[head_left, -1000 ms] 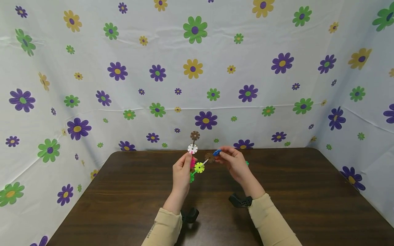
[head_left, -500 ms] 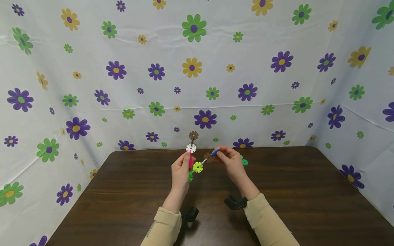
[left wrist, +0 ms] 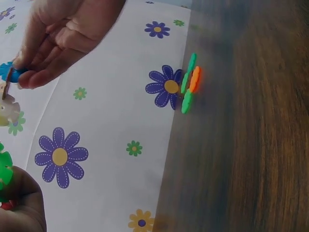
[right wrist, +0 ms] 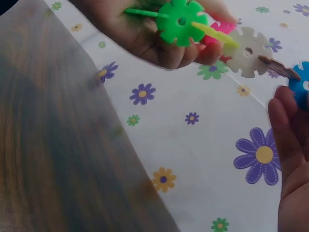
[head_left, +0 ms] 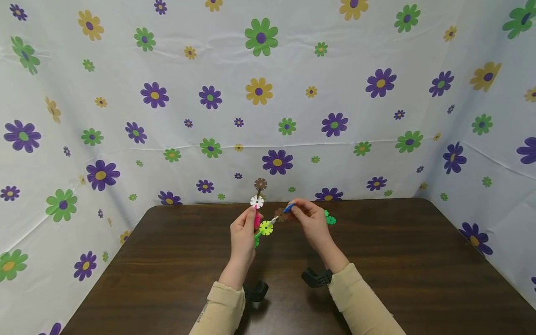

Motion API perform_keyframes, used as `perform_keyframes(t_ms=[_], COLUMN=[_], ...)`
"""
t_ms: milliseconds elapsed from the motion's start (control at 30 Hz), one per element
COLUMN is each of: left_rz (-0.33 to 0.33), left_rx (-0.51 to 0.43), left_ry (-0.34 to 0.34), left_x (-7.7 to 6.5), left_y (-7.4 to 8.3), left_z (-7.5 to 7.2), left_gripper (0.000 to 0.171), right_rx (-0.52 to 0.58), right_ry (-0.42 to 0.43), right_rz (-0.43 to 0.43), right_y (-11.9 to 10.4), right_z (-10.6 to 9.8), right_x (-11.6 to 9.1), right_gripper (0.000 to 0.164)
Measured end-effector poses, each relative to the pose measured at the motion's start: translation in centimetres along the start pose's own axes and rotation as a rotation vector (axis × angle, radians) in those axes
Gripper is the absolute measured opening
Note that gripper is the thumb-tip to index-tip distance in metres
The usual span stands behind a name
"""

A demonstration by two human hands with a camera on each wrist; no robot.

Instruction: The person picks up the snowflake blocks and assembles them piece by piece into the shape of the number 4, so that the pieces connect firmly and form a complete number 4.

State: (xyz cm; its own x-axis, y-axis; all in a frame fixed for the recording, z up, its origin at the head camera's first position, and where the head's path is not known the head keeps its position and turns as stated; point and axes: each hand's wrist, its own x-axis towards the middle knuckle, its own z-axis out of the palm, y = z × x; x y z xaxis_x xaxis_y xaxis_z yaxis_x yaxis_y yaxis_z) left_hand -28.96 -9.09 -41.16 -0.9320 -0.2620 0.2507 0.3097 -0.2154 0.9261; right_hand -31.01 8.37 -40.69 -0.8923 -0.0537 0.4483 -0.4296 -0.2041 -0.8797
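Observation:
A chain of interlocking notched plastic discs hangs between my hands above the table. My left hand point(head_left: 243, 235) pinches it at the pink disc point(head_left: 257, 219). A white disc point(head_left: 257, 201) and a brown disc point(head_left: 260, 184) rise above that grip. Below and to the right run a green disc, a yellow disc point(head_left: 266, 228), a white disc seen nearly edge-on, and a second brown disc point(head_left: 279, 214). My right hand point(head_left: 314, 225) pinches a blue disc point(head_left: 289, 207) between thumb and fingers. In the right wrist view, the blue disc point(right wrist: 300, 83) meets the edge of the brown disc point(right wrist: 280, 66).
Behind my right hand, green discs point(head_left: 331, 220) lie on the dark wooden table point(head_left: 176, 270). The left wrist view shows an orange disc point(left wrist: 194, 79) among them. A white flower-print cloth point(head_left: 188, 172) hangs at the back and both sides.
The blue disc has turned more edge-on and come closer to the brown disc. My right hand has shifted slightly left, uncovering more of the green discs behind it.

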Motion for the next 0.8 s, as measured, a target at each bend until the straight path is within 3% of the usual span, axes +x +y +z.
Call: perform_keyframes(t_ms=[367, 567, 800], left_rz=[-0.027, -0.033, -0.047], left_rx=[-0.041, -0.048, -0.014], left_ry=[-0.006, -0.051, -0.099], left_x=[0.0, 0.2, 0.3], left_y=[0.3, 0.3, 0.1], left_z=[0.0, -0.2, -0.5], left_gripper=[0.030, 0.031, 0.029], right_rx=[0.032, 0.099, 0.002], right_ry=[-0.027, -0.166, -0.296], right_rz=[0.038, 0.113, 0.164], right_y=[0.1, -0.1, -0.8], right_z=[-0.3, -1.9, -3.3], right_x=[0.1, 0.6, 1.0], right_gripper=[0.023, 0.011, 0.024])
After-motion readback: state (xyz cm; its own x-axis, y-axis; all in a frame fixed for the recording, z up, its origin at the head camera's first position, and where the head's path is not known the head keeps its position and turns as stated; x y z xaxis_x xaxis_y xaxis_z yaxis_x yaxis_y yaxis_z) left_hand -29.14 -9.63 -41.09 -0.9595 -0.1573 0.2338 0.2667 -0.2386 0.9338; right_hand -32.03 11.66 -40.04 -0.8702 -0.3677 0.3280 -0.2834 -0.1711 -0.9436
